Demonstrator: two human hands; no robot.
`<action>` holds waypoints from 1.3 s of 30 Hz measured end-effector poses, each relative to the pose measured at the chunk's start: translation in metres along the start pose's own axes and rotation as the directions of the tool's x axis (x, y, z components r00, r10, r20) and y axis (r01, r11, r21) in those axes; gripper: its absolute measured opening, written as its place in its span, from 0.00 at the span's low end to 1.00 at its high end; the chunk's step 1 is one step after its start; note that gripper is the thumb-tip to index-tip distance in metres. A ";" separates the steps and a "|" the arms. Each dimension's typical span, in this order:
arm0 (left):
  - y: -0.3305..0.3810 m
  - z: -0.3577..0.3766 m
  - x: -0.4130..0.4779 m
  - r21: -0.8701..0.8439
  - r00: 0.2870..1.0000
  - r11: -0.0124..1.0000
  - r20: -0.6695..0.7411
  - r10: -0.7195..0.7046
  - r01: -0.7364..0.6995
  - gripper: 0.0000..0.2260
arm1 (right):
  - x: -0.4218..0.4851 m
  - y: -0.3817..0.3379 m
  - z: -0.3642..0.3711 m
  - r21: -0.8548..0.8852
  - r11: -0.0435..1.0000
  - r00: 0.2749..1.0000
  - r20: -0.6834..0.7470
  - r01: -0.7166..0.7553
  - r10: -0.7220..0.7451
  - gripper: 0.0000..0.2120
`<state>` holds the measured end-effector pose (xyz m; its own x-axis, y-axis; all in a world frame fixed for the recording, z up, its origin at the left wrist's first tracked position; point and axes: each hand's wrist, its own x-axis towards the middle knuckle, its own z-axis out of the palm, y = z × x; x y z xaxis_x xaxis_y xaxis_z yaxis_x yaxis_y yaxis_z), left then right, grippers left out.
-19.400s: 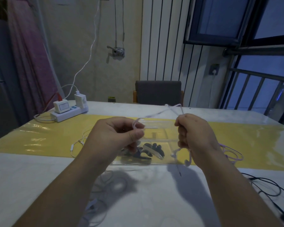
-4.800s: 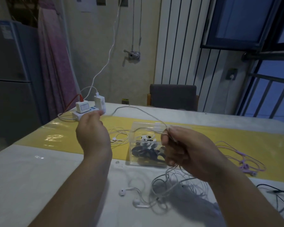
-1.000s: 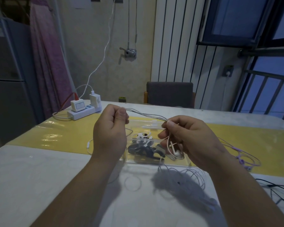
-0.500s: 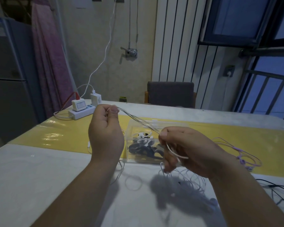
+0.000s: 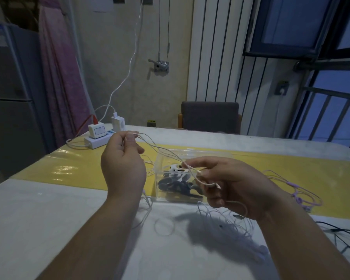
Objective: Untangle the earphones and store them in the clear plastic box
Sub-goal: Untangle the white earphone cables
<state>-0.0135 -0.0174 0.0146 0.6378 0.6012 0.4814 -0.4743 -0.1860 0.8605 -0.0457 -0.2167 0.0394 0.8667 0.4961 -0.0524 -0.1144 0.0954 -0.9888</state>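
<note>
My left hand (image 5: 122, 166) pinches white earphone wires (image 5: 160, 149) between thumb and forefinger, raised above the table. The strands run taut down to my right hand (image 5: 230, 183), which grips them with loops wound over its fingers. More white wire loops (image 5: 222, 217) hang from that hand onto the table. The clear plastic box (image 5: 162, 158) sits behind my hands on the yellow mat, with dark and white earphones (image 5: 177, 181) inside it.
Purple earphones (image 5: 297, 196) lie on the yellow mat (image 5: 55, 168) at the right. A black cable (image 5: 339, 235) rests at the right table edge. A white power strip with chargers (image 5: 98, 136) stands at the back left. A grey chair (image 5: 209, 116) is behind the table.
Over the last second my left hand rose and moved left, pulling the white wires taut away from my right hand. My right hand stays in front of the box with loops around it.
</note>
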 end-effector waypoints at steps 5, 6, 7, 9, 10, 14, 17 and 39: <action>0.001 0.000 0.002 -0.045 0.999 0.998 -0.031 -0.039 0.037 0.11 | -0.002 -0.001 -0.002 -0.028 0.999 0.999 -0.023 0.040 -0.040 0.16; 0.002 0.000 0.002 -0.056 0.998 0.997 -0.037 -0.052 0.050 0.11 | -0.002 -0.001 -0.001 -0.050 0.997 0.998 -0.036 0.053 -0.054 0.13; 0.002 -0.001 0.001 -0.069 0.997 0.996 -0.045 -0.067 0.064 0.11 | -0.002 0.000 -0.001 -0.064 0.996 0.996 -0.048 0.067 -0.070 0.11; 0.002 -0.005 0.002 -0.022 0.997 0.999 -0.058 -0.047 0.046 0.08 | -0.002 0.000 0.001 -0.082 0.991 0.992 -0.055 0.108 -0.113 0.10; 0.001 -0.007 0.003 0.047 0.999 0.999 -0.040 -0.001 0.003 0.07 | -0.002 0.000 0.002 -0.098 0.986 0.988 -0.059 0.136 -0.143 0.11; 0.002 -0.009 0.000 0.154 0.990 0.978 0.022 0.142 -0.144 0.15 | 0.002 0.001 0.005 -0.200 0.953 0.962 -0.106 0.227 -0.252 0.10; 0.007 -0.005 -0.007 0.132 0.957 0.953 0.141 0.255 -0.273 0.20 | 0.006 0.003 0.004 -0.261 0.931 0.935 -0.178 0.255 -0.306 0.09; 0.011 0.000 -0.018 0.053 0.479 0.998 0.877 -0.028 -0.039 0.10 | 0.008 0.001 0.004 -0.270 0.924 0.855 -0.374 0.270 -0.359 0.07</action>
<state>-0.0300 -0.0302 0.0156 0.8512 -0.3884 0.3529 -0.4660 -0.2502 0.8487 -0.0405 -0.2091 0.0382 0.9637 0.0672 0.2585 0.2598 -0.0108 -0.9656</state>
